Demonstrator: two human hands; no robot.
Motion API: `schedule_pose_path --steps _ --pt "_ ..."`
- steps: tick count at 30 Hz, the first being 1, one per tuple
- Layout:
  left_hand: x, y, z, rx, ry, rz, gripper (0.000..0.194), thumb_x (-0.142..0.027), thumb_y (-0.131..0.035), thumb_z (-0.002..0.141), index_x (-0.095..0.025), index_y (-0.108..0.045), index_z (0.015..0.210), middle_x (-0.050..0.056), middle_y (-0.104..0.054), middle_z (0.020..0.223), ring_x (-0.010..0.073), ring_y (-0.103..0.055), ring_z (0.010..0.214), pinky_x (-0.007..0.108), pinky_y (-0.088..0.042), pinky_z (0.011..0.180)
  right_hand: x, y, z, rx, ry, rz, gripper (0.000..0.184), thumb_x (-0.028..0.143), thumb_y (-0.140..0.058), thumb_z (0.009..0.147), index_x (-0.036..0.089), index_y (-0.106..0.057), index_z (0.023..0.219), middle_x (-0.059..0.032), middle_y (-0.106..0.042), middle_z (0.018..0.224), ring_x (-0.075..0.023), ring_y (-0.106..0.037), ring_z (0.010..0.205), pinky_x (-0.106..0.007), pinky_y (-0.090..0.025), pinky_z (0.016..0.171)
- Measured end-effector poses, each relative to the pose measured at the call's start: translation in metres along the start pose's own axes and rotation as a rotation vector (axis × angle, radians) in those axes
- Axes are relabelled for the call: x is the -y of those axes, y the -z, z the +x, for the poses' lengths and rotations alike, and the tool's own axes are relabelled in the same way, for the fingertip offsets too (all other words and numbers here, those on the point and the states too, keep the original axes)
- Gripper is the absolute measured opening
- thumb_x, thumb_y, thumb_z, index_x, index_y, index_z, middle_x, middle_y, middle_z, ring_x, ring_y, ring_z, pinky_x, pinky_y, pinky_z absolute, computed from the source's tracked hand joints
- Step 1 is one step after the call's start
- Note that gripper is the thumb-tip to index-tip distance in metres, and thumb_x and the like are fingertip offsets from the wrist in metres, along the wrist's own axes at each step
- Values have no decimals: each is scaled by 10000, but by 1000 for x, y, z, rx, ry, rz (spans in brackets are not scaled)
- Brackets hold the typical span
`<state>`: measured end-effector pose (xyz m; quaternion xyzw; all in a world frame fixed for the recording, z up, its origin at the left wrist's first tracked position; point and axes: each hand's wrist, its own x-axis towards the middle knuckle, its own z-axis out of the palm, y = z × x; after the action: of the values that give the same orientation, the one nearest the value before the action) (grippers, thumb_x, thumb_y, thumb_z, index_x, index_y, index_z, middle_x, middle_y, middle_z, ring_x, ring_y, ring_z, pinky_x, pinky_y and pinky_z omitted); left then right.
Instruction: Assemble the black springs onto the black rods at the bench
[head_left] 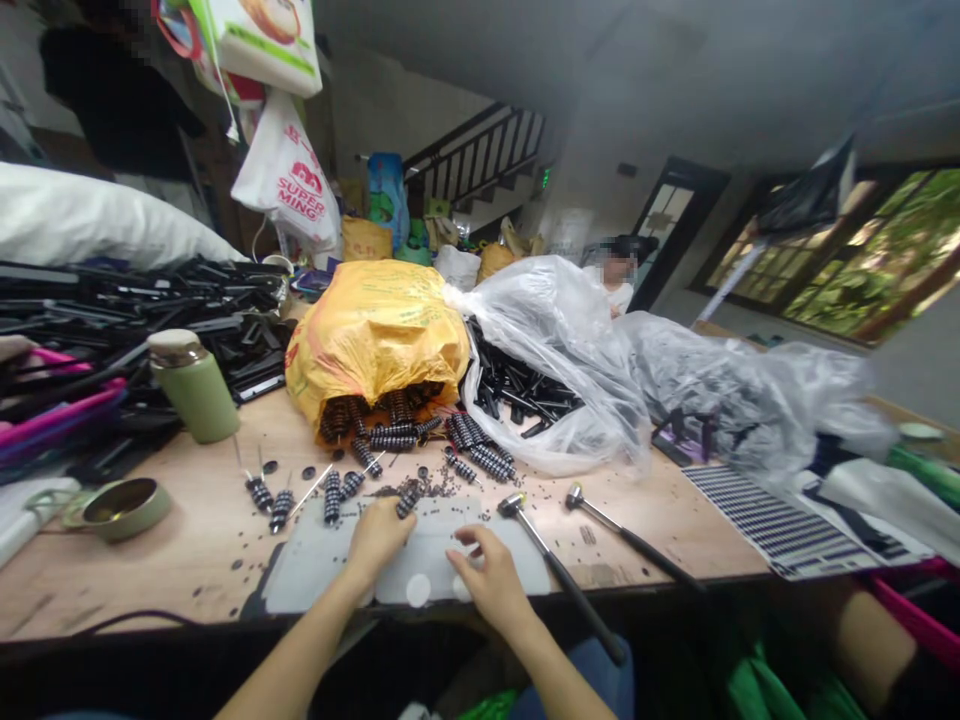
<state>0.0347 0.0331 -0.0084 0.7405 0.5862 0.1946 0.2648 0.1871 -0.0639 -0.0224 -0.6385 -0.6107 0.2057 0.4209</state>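
Observation:
My left hand (pixel 377 540) is closed around a short black-and-white ribbed cylinder (pixel 409 497), whose far end sticks out past the fingers. Over the grey-white mat (pixel 319 560), my right hand (pixel 487 572) is open, thumb and fingers apart and nothing between them. Similar ribbed pieces (pixel 332 497) lie just beyond the left hand, a few with thin metal rods. Many tiny dark bits (pixel 446 490) are scattered past the mat. To the right of my right hand rests a hammer (pixel 551 560) with a black handle, and a second hammer (pixel 630 535) lies beyond it.
A yellow bag (pixel 382 320) spills ribbed pieces onto the table. Beside it, a clear plastic bag (pixel 555 350) holds black parts. At left stand a green thermos (pixel 196 390) and its cup (pixel 127 510). A striped sheet (pixel 780 520) lies at right. Other people are in the background.

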Motion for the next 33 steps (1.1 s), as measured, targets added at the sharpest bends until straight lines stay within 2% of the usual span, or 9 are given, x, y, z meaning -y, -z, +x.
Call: schedule_pose_path --steps 4,6,10,14,18,21,24,28,33 --pt "-7 5 -18 158 180 -649 275 -434 -551 660 -174 -496 592 -72 -390 370 95 -355 319 210 -259 343 15 8 7 34 161 -89 962 422 -776 498 181 -311 1306 -142 -349 1352 -287 -321 1249 -453 -317 1010" --pt "-12 5 -29 196 196 -792 286 -432 -607 605 -161 -521 623 -74 -416 383 81 -348 325 200 -261 345 24 10 12 107 198 -124 1119 423 -800 430 165 -221 1352 -151 -290 1387 -292 -250 1287 -456 -251 1052" --pt "-20 3 -41 181 95 -866 277 -376 -666 556 -127 -565 621 -30 -533 497 90 -461 452 195 -356 441 35 5 14 177 118 -131 1086 334 -779 450 160 -204 1355 -149 -318 1365 -284 -269 1280 -439 -243 1060" --pt "-26 1 -44 197 127 -953 335 -447 -635 599 -137 -554 697 -63 -478 464 64 -400 374 170 -302 356 29 5 7 163 -29 -53 1072 284 -737 483 171 -140 1366 -148 -266 1378 -276 -256 1286 -420 -271 1049" --pt "-34 2 -46 290 178 -1169 465 -546 -489 713 -185 -495 1006 -102 -437 459 43 -299 277 140 -215 268 23 19 0 166 53 4 1120 290 -764 467 187 -104 1367 -148 -209 1396 -278 -215 1301 -430 -264 1051" --pt "-41 1 -44 322 176 -1198 536 -557 -489 713 -185 -467 1098 -122 -389 407 40 -252 243 133 -190 245 27 30 -5 184 163 36 1112 367 -792 451 191 -157 1346 -148 -259 1369 -284 -251 1285 -440 -267 1047" --pt "-47 -3 -41 311 218 -1188 529 -558 -490 711 -147 -527 1042 -111 -383 376 51 -271 236 150 -196 241 35 35 -6 173 252 65 1101 387 -790 469 187 -152 1344 -151 -280 1361 -280 -263 1282 -435 -254 1055" --pt "-57 -8 -41 216 191 -1246 391 -448 -601 652 -123 -593 868 -57 -495 441 86 -456 353 187 -367 344 39 34 -4 183 299 78 1089 352 -784 491 175 -135 1348 -152 -251 1387 -260 -227 1304 -408 -209 1082" --pt "-68 -7 -46 320 259 -1259 338 -433 -587 687 -142 -575 857 -45 -513 438 119 -511 374 220 -426 374 34 34 -4 204 246 66 1089 280 -769 495 166 -112 1356 -153 -236 1395 -249 -218 1310 -411 -209 1083"
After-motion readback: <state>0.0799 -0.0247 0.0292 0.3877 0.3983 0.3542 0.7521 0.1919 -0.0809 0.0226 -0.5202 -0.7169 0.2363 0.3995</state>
